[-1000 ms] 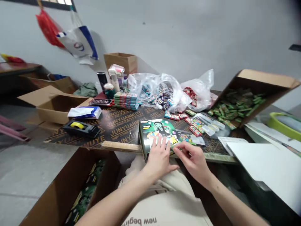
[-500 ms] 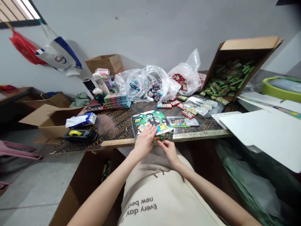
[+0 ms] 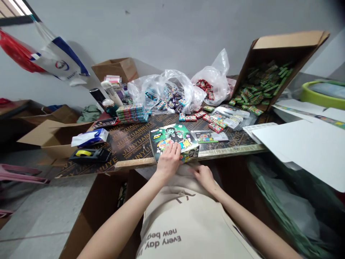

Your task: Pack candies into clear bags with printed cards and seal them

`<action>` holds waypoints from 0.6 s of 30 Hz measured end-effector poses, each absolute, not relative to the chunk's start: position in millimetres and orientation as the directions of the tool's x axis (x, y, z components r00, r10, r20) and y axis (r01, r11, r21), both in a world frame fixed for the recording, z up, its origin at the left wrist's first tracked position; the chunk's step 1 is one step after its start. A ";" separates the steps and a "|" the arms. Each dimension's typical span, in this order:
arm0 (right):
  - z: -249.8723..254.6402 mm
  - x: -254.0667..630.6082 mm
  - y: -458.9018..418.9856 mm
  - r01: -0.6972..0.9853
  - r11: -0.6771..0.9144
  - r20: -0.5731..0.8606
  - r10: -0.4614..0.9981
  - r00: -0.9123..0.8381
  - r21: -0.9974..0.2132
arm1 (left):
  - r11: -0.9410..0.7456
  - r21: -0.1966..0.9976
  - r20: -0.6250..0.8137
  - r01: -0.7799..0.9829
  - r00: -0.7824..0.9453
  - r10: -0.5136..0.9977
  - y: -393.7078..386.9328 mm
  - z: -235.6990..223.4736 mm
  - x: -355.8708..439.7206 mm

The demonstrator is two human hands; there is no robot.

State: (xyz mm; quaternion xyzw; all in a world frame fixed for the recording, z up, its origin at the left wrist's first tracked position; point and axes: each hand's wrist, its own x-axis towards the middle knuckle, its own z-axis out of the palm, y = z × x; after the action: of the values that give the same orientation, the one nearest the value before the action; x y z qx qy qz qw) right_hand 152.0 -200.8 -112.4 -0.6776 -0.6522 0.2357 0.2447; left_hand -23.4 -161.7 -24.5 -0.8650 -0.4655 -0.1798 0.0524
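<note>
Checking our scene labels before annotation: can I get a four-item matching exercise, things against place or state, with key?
Things:
1. Green-and-black printed cardboard box
2. Black plastic tape dispenser
3. White-and-blue carrier bag
4. Small green-wrapped packets

Places or states:
A. Hanging against the grey wall
B. Heaped in an open brown cardboard carton
C. Under the left hand, at the front edge of the dark printed tabletop
D. Carrying a yellow tape roll

Pairs: 1-C, 2-D, 3-A, 4-B
</note>
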 end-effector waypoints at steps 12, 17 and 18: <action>-41.7 183.8 -96.9 0.166 -0.198 -0.195 0.980 0.034 -0.966 | -0.471 0.090 0.411 0.878 0.398 0.820 -170.6 -37.7 0.1; -35.0 152.5 -76.7 0.081 -0.419 -0.425 0.867 -0.258 -0.904 | -0.528 0.357 0.454 0.770 0.351 0.819 -174.4 -0.9 -38.5; -34.9 151.6 -78.5 0.084 -0.409 -0.417 0.874 -0.251 -0.909 | -0.472 0.454 0.491 0.756 0.229 0.840 -177.9 5.9 -52.1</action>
State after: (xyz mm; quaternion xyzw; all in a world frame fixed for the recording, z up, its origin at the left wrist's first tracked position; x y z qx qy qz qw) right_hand 151.6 -78.5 -34.9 -0.5311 -0.4507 0.6500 0.3038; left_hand -52.1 -177.9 5.9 -0.7817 -0.5103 -0.3534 -0.0599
